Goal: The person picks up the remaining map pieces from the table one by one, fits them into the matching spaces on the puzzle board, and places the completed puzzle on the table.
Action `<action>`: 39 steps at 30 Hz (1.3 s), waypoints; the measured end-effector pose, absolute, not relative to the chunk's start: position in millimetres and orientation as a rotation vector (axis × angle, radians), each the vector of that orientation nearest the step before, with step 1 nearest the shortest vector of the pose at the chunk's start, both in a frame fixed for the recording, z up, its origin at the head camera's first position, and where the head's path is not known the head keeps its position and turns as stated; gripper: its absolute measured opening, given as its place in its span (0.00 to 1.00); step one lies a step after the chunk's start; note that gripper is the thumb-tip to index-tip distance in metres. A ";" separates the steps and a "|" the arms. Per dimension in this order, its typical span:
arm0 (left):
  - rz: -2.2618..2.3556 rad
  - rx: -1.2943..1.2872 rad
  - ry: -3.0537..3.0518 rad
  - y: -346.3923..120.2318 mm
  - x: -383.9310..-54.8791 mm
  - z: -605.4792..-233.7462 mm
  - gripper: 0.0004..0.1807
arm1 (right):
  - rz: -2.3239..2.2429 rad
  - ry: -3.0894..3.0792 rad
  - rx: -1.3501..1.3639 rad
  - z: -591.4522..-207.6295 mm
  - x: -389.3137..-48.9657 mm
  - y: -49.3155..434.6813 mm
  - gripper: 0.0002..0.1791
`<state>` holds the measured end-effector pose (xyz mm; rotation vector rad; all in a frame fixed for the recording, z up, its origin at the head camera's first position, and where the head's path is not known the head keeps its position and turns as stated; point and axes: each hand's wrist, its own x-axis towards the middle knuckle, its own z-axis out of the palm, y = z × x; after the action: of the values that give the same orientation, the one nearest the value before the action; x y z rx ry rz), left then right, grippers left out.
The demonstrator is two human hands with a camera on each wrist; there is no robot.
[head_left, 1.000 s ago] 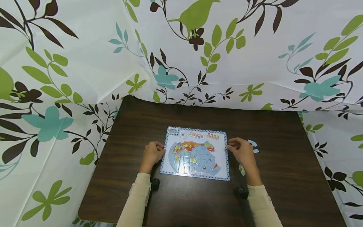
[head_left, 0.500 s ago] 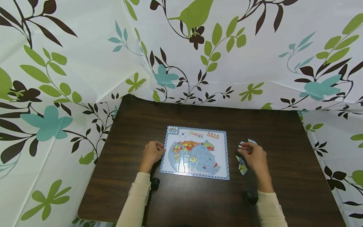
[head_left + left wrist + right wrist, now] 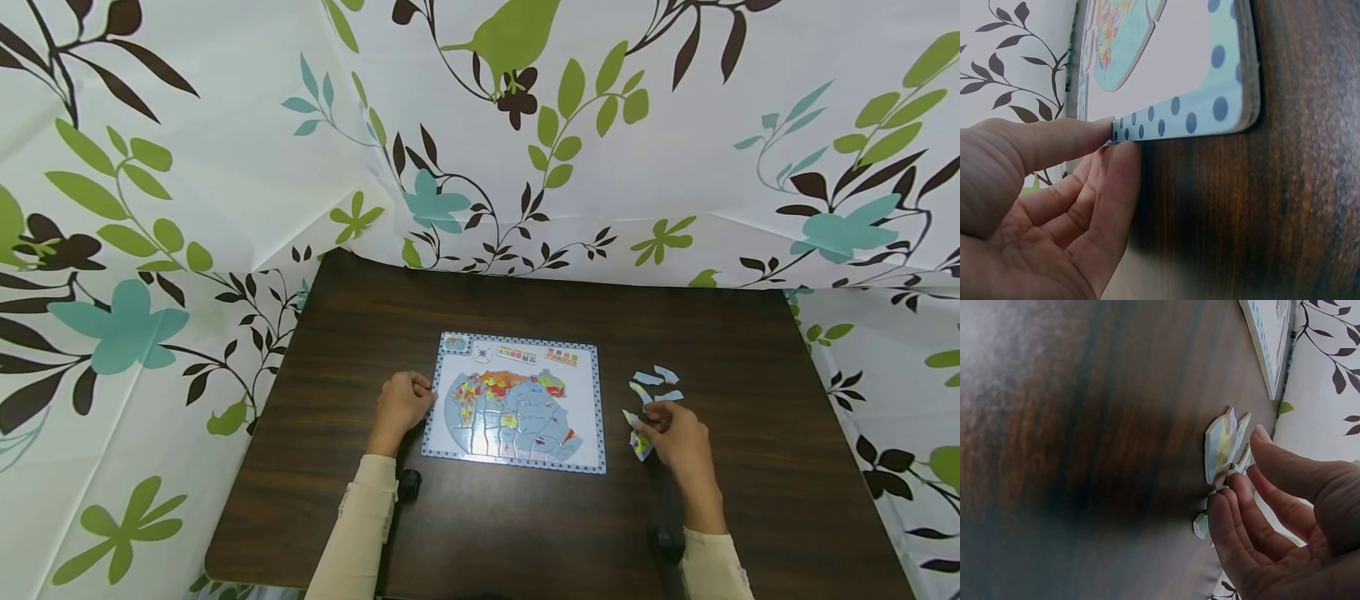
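Observation:
A world map puzzle board (image 3: 585, 383) with a blue dotted border lies on the table, its map partly filled with pieces. At its left edge, my left hand (image 3: 401, 410) pinches the border between thumb and index finger; the left wrist view shows this hand (image 3: 1066, 194) close up. To the right of the board, my right hand (image 3: 681, 442) hovers at a small group of loose puzzle pieces. In the right wrist view its thumb stands apart from the loosely bent fingers, beside a blue-and-yellow piece (image 3: 1217, 450). Some pieces are partly hidden behind those fingers.
Several loose pieces lie right of the board, among them a pale blue one (image 3: 666, 374) and a yellow-green one (image 3: 642, 447). The dark wooden table (image 3: 525, 533) meets a leaf-patterned white cloth (image 3: 480, 142) at the back and sides.
My right hand has moved from the board's right edge to the right, then down over the loose pieces, uncovering the upper ones. The left hand stays at the board's left edge.

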<state>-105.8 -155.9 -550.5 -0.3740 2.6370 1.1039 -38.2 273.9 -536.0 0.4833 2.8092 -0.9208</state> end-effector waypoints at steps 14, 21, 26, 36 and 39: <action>1.107 -0.400 2.620 -155.4 -104.6 -551.4 0.10 | -0.932 2.820 0.495 -544.5 -32.5 272.4 0.20; 1.121 -0.378 2.632 -157.3 -105.3 -551.6 0.09 | -0.952 2.825 0.502 -547.2 -32.7 268.8 0.17; 1.127 -0.354 2.658 -158.2 -106.1 -552.0 0.08 | -0.941 2.827 0.512 -547.4 -33.1 265.9 0.16; 1.128 -0.357 2.658 -157.9 -106.7 -552.5 0.08 | -0.930 2.817 0.505 -545.6 -31.7 262.6 0.20; 1.128 -0.359 2.655 -157.5 -106.9 -552.9 0.08 | -0.932 2.829 0.507 -545.8 -31.2 260.3 0.21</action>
<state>-106.9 -157.5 -552.9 -0.3586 2.6553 1.1282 -31.2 260.3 -545.8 0.5070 2.8286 -0.9318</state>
